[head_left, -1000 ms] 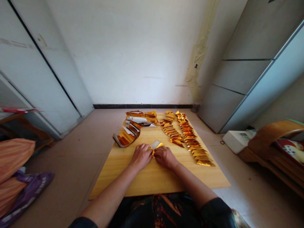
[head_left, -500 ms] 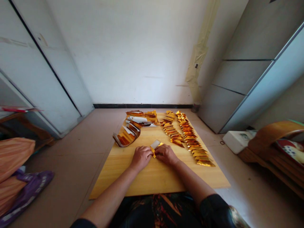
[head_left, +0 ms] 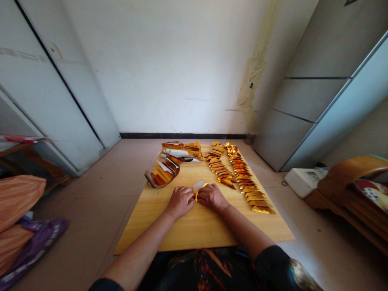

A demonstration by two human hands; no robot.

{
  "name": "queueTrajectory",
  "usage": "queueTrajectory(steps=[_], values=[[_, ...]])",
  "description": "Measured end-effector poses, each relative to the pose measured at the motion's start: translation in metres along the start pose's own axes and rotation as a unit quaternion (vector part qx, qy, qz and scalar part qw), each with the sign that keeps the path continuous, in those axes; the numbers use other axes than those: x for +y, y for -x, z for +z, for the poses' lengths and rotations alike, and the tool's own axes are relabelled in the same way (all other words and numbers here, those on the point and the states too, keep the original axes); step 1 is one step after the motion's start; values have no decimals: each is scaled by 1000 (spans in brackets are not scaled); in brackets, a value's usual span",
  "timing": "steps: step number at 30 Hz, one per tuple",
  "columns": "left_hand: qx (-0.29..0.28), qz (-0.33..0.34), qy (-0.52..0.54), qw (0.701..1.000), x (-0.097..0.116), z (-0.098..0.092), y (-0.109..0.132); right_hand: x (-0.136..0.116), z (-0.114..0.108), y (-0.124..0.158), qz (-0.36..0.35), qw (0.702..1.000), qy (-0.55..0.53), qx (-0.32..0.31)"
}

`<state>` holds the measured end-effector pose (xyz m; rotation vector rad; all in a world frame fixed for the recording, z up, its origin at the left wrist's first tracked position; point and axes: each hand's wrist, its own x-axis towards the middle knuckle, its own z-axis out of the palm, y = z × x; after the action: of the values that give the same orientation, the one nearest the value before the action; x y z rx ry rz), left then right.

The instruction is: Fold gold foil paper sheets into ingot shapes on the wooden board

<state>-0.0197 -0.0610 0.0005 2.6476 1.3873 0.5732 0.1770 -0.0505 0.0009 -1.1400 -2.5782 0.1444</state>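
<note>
Barely changed in the head view since half a second ago: still bent to the same small gold-foil piece with a pale grey-white panel (head_left: pixel 200 184), at the middle of the rectangular light-wood worktop (head_left: pixel 194 230). Held from both sides, in the closed grip of the bare left hand (head_left: pixel 181 200) and the bare right hand (head_left: pixel 213 198); impossible to tell the exact finger placement, with fingertips partly hidden. Perhaps showing slightly less gold between the fingers than then; judging by so small a shift, close fingerwork at one spot rather than carrying.

As for edges, crossing the near one with both forearms (head_left: pixel 145 243), just before dark patterned clothing (head_left: pixel 212 270). Along the right edge, a long overlapping row of folded gold-foil pieces (head_left: pixel 242 173); just inside it, a shorter bent row of folded gold-foil pieces (head_left: pixel 216 165), near the right hand's forward path. At the left edge, a curved stack of gold-foil sheets (head_left: pixel 163 176), possibly overhanging; beyond it, a white rolled sheet (head_left: pixel 176 153). Most room for moving over the exposed wood toward both near corners, least forward and to the right.
</note>
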Motion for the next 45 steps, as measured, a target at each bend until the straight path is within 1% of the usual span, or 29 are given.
queueTrajectory(steps=[3,7,11,13,16,19,26,31,36,40,43,45], values=[[-3,3,-5,1000,0,0,0,1,3,-1,-2,1000,7,-1],[1,6,-8,1000,-2,2,-1,5,1,-2,-2,1000,-7,-4],[11,10,1,1000,-4,5,-2,15,0,-4,-48,997,-51,-11],[15,12,5,1000,-5,6,-2,20,4,-5,-55,996,-75,9],[20,15,10,1000,-6,6,-2,24,12,-6,-39,992,-106,47],[20,15,15,1000,-6,5,-1,25,18,-6,-23,990,-122,59],[27,18,12,999,-5,6,-1,22,16,-10,10,990,-134,48],[53,38,-8,998,-3,8,-1,24,15,-15,27,987,-158,25],[78,58,-35,995,-1,10,-3,26,11,-16,20,980,-196,19],[90,59,-39,993,-2,11,-3,27,9,-12,-12,976,-211,49],[101,57,-39,992,-3,13,-3,26,13,-7,-32,979,-177,92],[106,57,-38,992,-3,14,-3,24,16,-4,-32,982,-153,109]])
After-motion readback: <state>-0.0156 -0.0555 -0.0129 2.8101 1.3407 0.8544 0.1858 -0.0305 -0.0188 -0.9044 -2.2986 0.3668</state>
